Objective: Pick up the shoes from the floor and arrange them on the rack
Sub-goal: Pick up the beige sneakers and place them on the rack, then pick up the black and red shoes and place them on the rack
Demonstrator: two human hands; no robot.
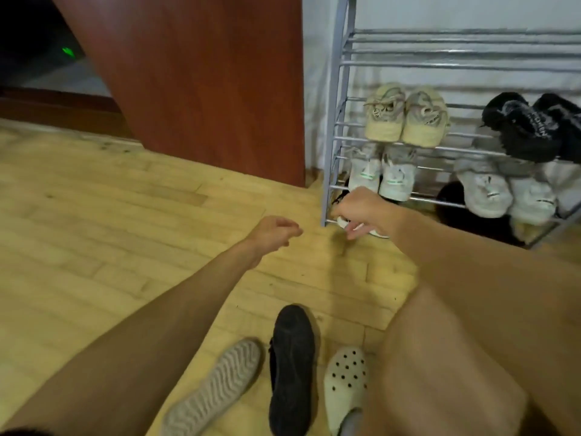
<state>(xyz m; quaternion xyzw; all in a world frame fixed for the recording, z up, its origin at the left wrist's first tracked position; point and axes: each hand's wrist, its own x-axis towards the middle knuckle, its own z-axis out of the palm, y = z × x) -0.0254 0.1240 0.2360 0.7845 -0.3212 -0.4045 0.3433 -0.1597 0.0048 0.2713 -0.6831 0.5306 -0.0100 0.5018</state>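
Note:
A grey metal shoe rack [338, 99] stands against the wall at the right. My right hand [361, 212] reaches to its lowest shelf, fingers around a white-soled shoe [379, 231] that is mostly hidden behind the hand. My left hand [273, 232] hovers over the floor left of the rack, fingers curled loosely, holding nothing. Beige sneakers [407, 116] and black furry slippers [531, 129] sit on a middle shelf. Pale grey sneakers [382, 173] fill the shelf below. On the floor near me lie an overturned grey-soled shoe [217, 385] and a black shoe [292, 366].
A white perforated clog [345, 385] is on a foot at the bottom, beside my bare knee [471, 357]. A reddish-brown door [204, 73] stands open left of the rack. The floor [94, 231] is light wood planks.

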